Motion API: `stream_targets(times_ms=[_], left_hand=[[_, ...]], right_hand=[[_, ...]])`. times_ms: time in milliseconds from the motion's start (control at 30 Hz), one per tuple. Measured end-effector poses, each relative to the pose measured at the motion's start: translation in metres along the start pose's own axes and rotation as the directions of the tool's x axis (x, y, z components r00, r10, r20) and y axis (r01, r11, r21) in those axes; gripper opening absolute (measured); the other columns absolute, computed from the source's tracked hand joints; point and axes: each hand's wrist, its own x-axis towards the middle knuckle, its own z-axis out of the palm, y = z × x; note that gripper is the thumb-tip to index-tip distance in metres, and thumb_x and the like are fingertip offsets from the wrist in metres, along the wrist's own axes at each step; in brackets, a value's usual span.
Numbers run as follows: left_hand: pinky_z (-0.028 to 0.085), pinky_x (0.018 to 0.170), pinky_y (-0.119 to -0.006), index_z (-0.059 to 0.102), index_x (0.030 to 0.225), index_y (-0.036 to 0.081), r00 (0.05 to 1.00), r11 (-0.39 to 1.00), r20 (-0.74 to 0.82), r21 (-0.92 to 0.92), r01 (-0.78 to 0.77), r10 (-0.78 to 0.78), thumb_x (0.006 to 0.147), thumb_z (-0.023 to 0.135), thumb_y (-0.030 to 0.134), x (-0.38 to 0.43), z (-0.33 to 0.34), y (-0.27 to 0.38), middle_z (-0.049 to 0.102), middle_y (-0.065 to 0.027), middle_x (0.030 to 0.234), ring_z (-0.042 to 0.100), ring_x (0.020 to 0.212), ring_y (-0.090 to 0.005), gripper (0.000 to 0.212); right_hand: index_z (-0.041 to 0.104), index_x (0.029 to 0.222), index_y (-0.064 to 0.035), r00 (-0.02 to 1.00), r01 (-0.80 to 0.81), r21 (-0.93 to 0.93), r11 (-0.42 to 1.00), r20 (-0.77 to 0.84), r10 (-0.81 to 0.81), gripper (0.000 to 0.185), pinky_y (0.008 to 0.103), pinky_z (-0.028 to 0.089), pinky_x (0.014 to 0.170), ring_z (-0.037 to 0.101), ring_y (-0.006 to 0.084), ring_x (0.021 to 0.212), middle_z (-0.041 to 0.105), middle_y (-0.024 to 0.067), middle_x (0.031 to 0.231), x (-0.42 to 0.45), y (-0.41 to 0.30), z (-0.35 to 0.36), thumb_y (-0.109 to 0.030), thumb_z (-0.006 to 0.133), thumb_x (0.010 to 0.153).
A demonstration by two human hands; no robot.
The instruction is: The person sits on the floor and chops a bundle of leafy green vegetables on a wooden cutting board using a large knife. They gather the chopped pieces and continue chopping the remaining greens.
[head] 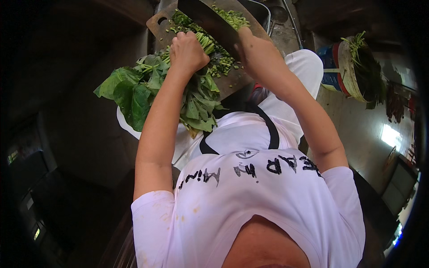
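Note:
My left hand (188,50) grips a bunch of leafy greens, its cut stems (205,43) pointing right towards the blade. The broad leaves (132,95) hang down to the left and below my wrist, over my lap. In my right hand (251,50) is a large dark-bladed knife (212,23), held slantwise just right of the stem ends; its handle is hidden by my fingers. Beneath both lies a worn cutting board (243,78) with a hole near one corner. Chopped green stems (231,18) are scattered on it on both sides of the blade.
To the right stands a round container (347,70) with a pale rim, holding more greens (357,48). A metal basin edge (269,15) shows behind the board. My knees in white trousers (303,67) flank the board's near side.

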Motion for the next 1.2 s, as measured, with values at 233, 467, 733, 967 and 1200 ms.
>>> stream_targets(times_ms=[233, 467, 733, 967, 1200], left_hand=[[0.048, 0.086, -0.043, 0.055, 0.097, -0.005, 0.999, 1.000, 0.036, 0.018, 0.019, -0.019, 0.071, 0.065, 0.015, -0.003, -0.005, 0.005, 0.056, -0.0228, 0.105, 0.057, 0.097, -0.0381, 0.034], [0.048, 0.082, -0.044, 0.053, 0.096, -0.004, 0.995, 0.995, -0.043, 0.029, -0.091, 0.093, 0.067, 0.068, 0.016, -0.006, 0.004, 0.000, 0.055, -0.0215, 0.100, 0.057, 0.092, -0.0384, 0.038], [0.046, 0.089, -0.044, 0.056, 0.100, -0.004, 1.000, 0.998, 0.021, 0.054, 0.021, -0.022, 0.066, 0.071, 0.018, 0.002, 0.001, 0.001, 0.056, -0.0224, 0.105, 0.057, 0.100, -0.0373, 0.043], [0.041, 0.097, -0.043, 0.058, 0.103, -0.004, 0.990, 0.993, 0.103, 0.068, 0.094, -0.101, 0.069, 0.071, 0.021, 0.005, -0.004, 0.004, 0.055, -0.0208, 0.112, 0.052, 0.108, -0.0372, 0.044], [0.038, 0.097, -0.044, 0.052, 0.111, -0.001, 0.988, 0.974, -0.036, 0.179, -0.141, 0.150, 0.054, 0.086, 0.044, -0.014, -0.025, -0.012, 0.054, -0.0190, 0.112, 0.049, 0.112, -0.0350, 0.080]], right_hand=[[0.039, 0.096, 0.0026, 0.990, -0.027, 0.045, 0.999, 0.143, 0.021, 0.017, 0.0522, 0.049, 0.065, 0.062, 0.0458, 0.074, 0.062, 0.0274, 0.076, -0.019, 0.017, 0.017, -0.007, 0.050, 0.087], [0.041, 0.094, 0.0034, 0.982, -0.018, 0.031, 0.999, 0.189, 0.012, 0.015, 0.0496, 0.051, 0.067, 0.062, 0.0453, 0.077, 0.062, 0.0280, 0.078, 0.033, -0.004, 0.051, -0.005, 0.048, 0.084], [0.042, 0.096, 0.0025, 0.999, 0.003, -0.023, 1.000, 0.051, -0.002, 0.016, 0.0520, 0.049, 0.065, 0.063, 0.0447, 0.079, 0.063, 0.0270, 0.080, 0.060, 0.005, 0.058, -0.010, 0.050, 0.088], [0.040, 0.094, 0.0031, 0.991, -0.081, 0.061, 0.995, 0.113, 0.073, 0.017, 0.0522, 0.048, 0.069, 0.061, 0.0461, 0.079, 0.062, 0.0287, 0.079, -0.019, 0.000, 0.019, -0.012, 0.048, 0.091], [0.038, 0.095, 0.0019, 0.995, -0.050, 0.033, 0.998, 0.084, 0.047, 0.018, 0.0520, 0.050, 0.065, 0.063, 0.0440, 0.072, 0.063, 0.0260, 0.075, -0.028, 0.010, 0.033, -0.008, 0.051, 0.088]])
